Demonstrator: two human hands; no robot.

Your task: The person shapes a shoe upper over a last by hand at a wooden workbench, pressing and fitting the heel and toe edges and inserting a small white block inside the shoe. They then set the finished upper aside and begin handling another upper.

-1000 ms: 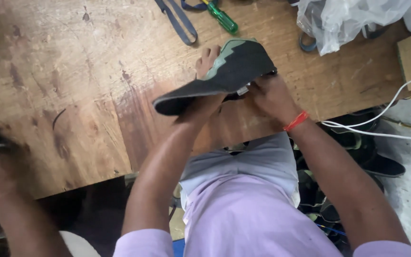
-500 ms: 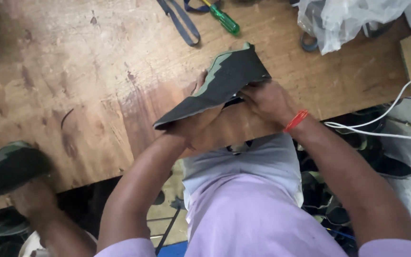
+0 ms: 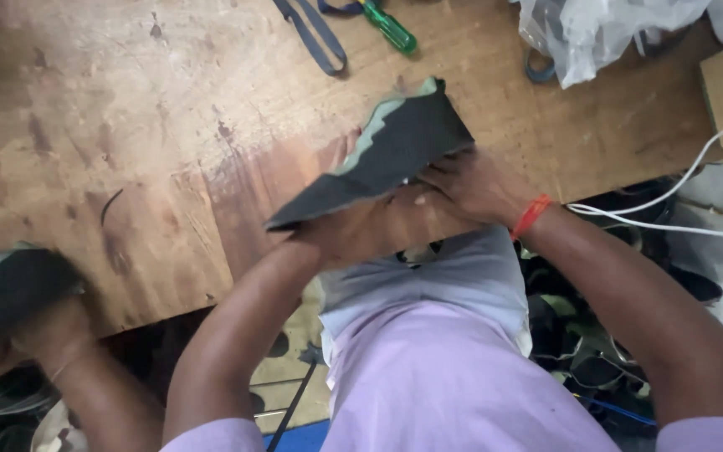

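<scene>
Both hands clamped on dark shoe upper [image 3: 395, 146] w/ green trim, held over desk [image 3: 127, 125] edge: left hand [image 3: 353, 234] under, right hand [image 3: 470, 184] at heel. Mid-fitting/shaping; next needs firm, even pull

Single head view, looking steeply down, close over wooden workbench [image 3: 127, 125] edge and wearer's lap.

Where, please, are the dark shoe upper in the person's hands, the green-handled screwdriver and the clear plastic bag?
dark shoe upper [image 3: 395, 151]: head view, on its black side panel.
green-handled screwdriver [image 3: 391, 29]: head view, on the green handle.
clear plastic bag [image 3: 596, 29]: head view, on its crumpled middle.
</scene>
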